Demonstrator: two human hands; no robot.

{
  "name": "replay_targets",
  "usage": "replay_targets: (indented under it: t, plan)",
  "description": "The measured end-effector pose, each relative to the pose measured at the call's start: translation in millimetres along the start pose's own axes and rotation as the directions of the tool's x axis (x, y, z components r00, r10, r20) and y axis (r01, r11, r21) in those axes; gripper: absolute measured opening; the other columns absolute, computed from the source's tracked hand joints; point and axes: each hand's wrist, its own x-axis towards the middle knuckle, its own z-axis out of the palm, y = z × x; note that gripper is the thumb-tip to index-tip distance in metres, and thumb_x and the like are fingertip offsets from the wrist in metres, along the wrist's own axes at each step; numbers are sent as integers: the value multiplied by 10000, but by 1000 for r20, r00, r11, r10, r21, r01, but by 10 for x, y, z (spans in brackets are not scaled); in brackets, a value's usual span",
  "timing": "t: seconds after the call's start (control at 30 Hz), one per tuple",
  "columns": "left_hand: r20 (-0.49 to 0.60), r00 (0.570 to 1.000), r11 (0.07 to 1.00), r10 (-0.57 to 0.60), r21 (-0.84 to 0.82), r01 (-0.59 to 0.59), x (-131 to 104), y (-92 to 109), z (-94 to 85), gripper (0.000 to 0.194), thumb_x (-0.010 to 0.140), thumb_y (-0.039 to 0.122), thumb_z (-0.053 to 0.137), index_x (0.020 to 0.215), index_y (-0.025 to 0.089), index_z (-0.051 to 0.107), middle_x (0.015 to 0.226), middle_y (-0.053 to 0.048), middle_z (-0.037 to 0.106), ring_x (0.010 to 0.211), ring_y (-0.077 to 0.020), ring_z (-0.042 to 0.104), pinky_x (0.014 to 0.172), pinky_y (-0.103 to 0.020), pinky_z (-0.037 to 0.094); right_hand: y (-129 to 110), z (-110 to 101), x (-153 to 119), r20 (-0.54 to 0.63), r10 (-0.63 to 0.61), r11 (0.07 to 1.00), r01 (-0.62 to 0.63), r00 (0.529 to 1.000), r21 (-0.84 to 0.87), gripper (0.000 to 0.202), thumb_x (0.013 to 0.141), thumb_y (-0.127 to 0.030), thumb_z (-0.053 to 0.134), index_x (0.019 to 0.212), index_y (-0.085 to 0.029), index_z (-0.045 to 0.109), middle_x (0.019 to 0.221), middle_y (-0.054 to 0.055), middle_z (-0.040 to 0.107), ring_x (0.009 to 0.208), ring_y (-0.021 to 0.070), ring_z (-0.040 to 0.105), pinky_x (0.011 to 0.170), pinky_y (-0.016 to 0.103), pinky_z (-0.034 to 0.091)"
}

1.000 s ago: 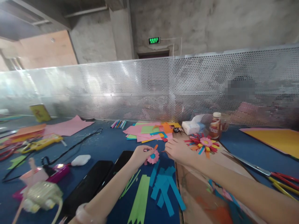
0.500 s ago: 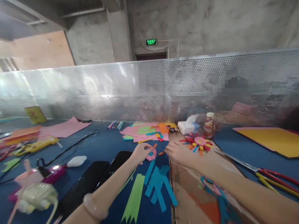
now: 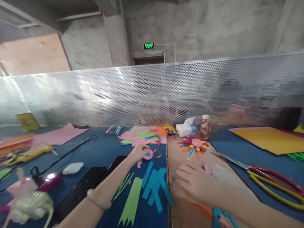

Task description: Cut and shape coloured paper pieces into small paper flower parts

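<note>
My left hand (image 3: pixel 138 154) has its fingertips closed on the edge of a small pink paper flower (image 3: pixel 151 156) with a blue middle. Two small orange paper bits (image 3: pixel 158 156) lie just to the right of the flower. My right hand (image 3: pixel 193 180) rests low over the brown cardboard (image 3: pixel 173 152), fingers stretched out, holding nothing that I can see. Beyond it sits a larger layered paper flower (image 3: pixel 197 143) in pink, red and yellow. Blue paper strips (image 3: pixel 155 186) and a green paper piece with pointed ends (image 3: pixel 131 198) lie nearer me.
Long scissors (image 3: pixel 251 167) with red and yellow handles lie at right. A tissue pack (image 3: pixel 185 129) and a bottle (image 3: pixel 204 128) stand at the back. Phones (image 3: pixel 87 180), a cable (image 3: pixel 71 148) and a yellow glue gun (image 3: pixel 30 153) lie left. A perforated metal screen (image 3: pixel 118 95) closes the far edge.
My right hand has moved back toward me and away from my left hand, over the cardboard. The left hand stays at the pink flower. The whole view has shifted slightly.
</note>
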Motion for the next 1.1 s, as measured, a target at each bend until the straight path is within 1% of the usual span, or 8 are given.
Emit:
replay_targets:
  t: [0.23,0.4,0.53,0.67,0.77,0.9,1.0,1.1]
  plan:
    - [-34,999,996,32,88,-29,-35,-32,56,266,825,276,476,1050,136,503,1029,-69,548,853,-178,561,716,-364,477,-216,-127,-112,-29,119,972,-111,992,207,77,773,-208,502,833,-220,548,837,25,569,786,180,469,679,321,357]
    - [-96,988,979,121,177,-103,-66,-46,113,267,828,272,473,1058,139,498,1039,-71,544,867,-180,557,729,-372,473,-347,-158,-146,-88,52,982,-35,995,184,85,758,-210,534,840,-187,530,807,4,555,763,170,469,697,311,378]
    - [-114,968,944,222,273,-185,-145,-33,69,267,826,270,475,1061,145,499,1062,-74,536,901,-189,547,759,-389,460,-400,-152,-190,-85,104,974,-84,991,212,89,739,-244,568,804,-195,531,799,-17,568,748,161,485,679,293,405]
    - [-96,958,891,272,401,-213,-177,-62,9,291,821,269,482,1087,151,485,1108,-81,513,947,-205,527,789,-413,443,-460,-138,-144,-99,194,951,-162,976,263,274,795,-250,491,1068,-241,511,998,-18,604,905,171,524,781,307,427]
    - [-106,955,852,277,488,-193,-172,-76,6,295,819,274,485,1086,148,484,1107,-81,511,947,-207,526,787,-414,442,-482,-185,-25,44,199,905,-200,979,376,409,848,-325,397,1243,-221,395,1242,25,480,1104,197,454,898,333,403]
    - [-125,950,811,285,559,-170,-175,-17,19,299,826,281,473,1092,145,477,1100,-81,513,934,-204,533,781,-414,444,-500,-234,105,310,144,800,-295,940,523,548,834,-420,385,1293,-123,332,1324,86,337,1203,244,335,975,382,342]
    - [-71,946,774,317,596,-214,-246,77,-21,350,817,318,476,1128,157,467,1160,-96,491,1039,-233,475,862,-445,381,-523,-185,106,346,133,761,-319,929,564,589,822,-435,399,1290,-83,327,1327,104,299,1214,253,306,990,381,319]
    - [103,931,721,351,604,-339,-415,180,-117,514,708,429,579,1178,263,456,1230,-51,476,1165,-250,357,957,-419,285,-538,-98,61,284,126,769,-275,950,578,560,830,-423,395,1293,-114,327,1320,85,315,1198,236,340,984,364,330]
